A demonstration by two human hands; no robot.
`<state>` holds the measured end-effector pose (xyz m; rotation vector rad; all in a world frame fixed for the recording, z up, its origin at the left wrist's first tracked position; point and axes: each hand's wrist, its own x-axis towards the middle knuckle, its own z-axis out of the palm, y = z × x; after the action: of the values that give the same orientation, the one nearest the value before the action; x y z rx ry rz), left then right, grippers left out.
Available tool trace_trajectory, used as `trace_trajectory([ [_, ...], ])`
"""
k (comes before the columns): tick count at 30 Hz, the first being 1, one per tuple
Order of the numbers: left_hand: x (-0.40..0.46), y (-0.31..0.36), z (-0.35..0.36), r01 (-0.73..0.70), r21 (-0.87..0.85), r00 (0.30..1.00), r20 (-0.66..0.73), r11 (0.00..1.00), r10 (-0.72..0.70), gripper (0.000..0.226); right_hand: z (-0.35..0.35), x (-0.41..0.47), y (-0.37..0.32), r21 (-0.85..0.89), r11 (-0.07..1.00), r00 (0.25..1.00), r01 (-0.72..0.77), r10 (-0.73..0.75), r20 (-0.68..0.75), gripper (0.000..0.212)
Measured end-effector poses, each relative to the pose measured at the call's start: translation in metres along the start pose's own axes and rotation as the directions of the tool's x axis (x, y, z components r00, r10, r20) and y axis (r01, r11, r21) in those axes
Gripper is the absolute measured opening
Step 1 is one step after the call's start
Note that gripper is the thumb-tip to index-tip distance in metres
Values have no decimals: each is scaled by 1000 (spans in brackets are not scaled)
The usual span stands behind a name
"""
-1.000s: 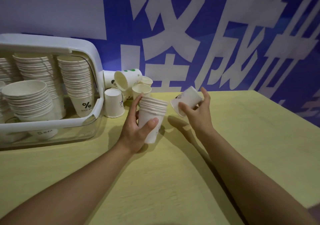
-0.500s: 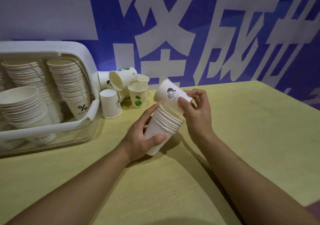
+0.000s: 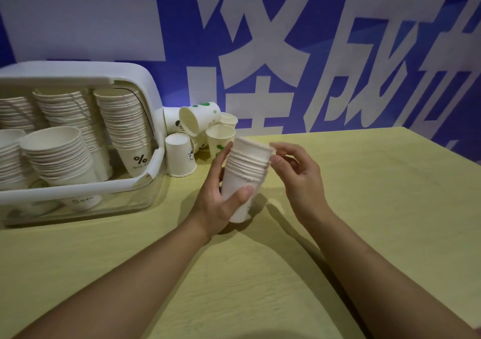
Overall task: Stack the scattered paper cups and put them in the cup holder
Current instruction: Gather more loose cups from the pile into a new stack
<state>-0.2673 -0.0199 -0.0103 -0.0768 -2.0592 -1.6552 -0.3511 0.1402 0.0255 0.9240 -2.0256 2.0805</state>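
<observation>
While a blue wall (image 3: 156, 26) with large white characters fills the background, a pale yellow surface (image 3: 364, 208) runs beneath it, its far edge meeting the wall. At the surface's far left corner sits the holder (image 3: 145, 182), a white-framed bin with a clear front, packed with tall columns of nested cups leaning at slight angles; the rightmost column ends in a cup printed with a percent sign (image 3: 138, 160). Just beside the holder's right end, against the far edge, lies a cluster of loose cups (image 3: 200, 125): one stands upside down (image 3: 179, 156) nearest the holder, one lies on its side with its mouth toward the camera and green marks on its wall (image 3: 197, 117), and others stand upright behind and to the right. Nearer the middle of the surface, the stack (image 3: 246, 174) stands slightly tilted, mouth up, its base touching or just above the surface, I cannot tell which. The left hand (image 3: 218, 195) grips the stack's lower half, thumb across the front and fingers behind. The right hand (image 3: 299, 172) is at the stack's rim, fingers loosely curled, fingertips (image 3: 276, 160) touching the top rims without closing round them.
</observation>
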Motion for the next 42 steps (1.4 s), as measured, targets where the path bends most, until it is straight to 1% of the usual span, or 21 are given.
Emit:
trace_trajectory([
  [2, -1, 1, -1, -26, -3, 997, -66, 1000, 26, 98, 2, -3, 0, -37, 999, 999, 26, -24, 44, 23],
  [5, -3, 7, -2, -32, -8, 997, -64, 999, 31, 100, 4, -4, 1, -65, 998, 994, 18, -10, 112, 26],
  [8, -8, 15, -9, -17, 4, 996, -83, 1000, 17, 93, 5, -5, 2, -114, 993, 985, 17, 3, 174, 32],
  [12, -14, 25, -33, -10, 76, 998, -67, 997, 15, 86, 9, -14, 5, -173, 985, 965, 10, 36, 258, 40],
  [16, -35, 15, -64, -21, 21, 975, -219, 1000, 25, 82, 15, -13, 6, -205, 978, 960, 38, 21, 280, 40],
  [18, -42, 11, -73, -27, 9, 970, -243, 1000, 28, 78, 22, -5, 6, -223, 973, 957, 57, 10, 289, 39],
  [20, -39, 8, -77, -28, 43, 971, -238, 999, 38, 76, 32, 12, 5, -289, 951, 956, 108, -20, 293, 40],
  [22, -36, 6, -79, -26, 57, 970, -241, 998, 39, 77, 44, 38, 5, -405, 899, 956, 167, -46, 291, 42],
  [24, -35, 4, -81, -20, 42, 969, -244, 999, 30, 78, 58, 70, 2, -522, 824, 952, 222, -68, 298, 45],
  [25, -35, 3, -81, -21, 31, 968, -251, 999, 28, 79, 66, 86, -1, -581, 772, 945, 259, -77, 319, 46],
  [27, -35, 3, -83, -32, 21, 964, -264, 999, 36, 81, 80, 116, -6, -689, 635, 917, 351, -82, 391, 48],
  [29, -35, 4, -84, -39, 9, 960, -276, 999, 40, 82, 92, 142, -14, -729, 516, 873, 450, -84, 480, 49],
  [31, -34, 4, -84, -48, -10, 954, -295, 999, 43, 82, 101, 164, -18, -729, 443, 828, 522, -57, 558, 51],
  [34, -34, 4, -84, -60, -11, 952, -302, 998, 54, 83, 108, 186, -18, -731, 379, 776, 567, 51, 628, 60],
  [36, -33, 4, -84, -68, 0, 955, -291, 998, 65, 84, 112, 193, -15, -717, 366, 741, 594, 97, 664, 68],
  [38, -33, 3, -84, -66, 8, 960, -273, 998, 66, 83, 115, 196, -11, -713, 363, 727, 600, 126, 675, 75],
  [40, -33, 2, -85, -62, 15, 963, -263, 998, 64, 82, 117, 196, -5, -709, 339, 721, 618, 115, 684, 80],
  [42, -32, 1, -85, -64, 24, 962, -263, 998, 68, 83, 116, 198, -2, -703, 315, 723, 637, 73, 687, 83],
])
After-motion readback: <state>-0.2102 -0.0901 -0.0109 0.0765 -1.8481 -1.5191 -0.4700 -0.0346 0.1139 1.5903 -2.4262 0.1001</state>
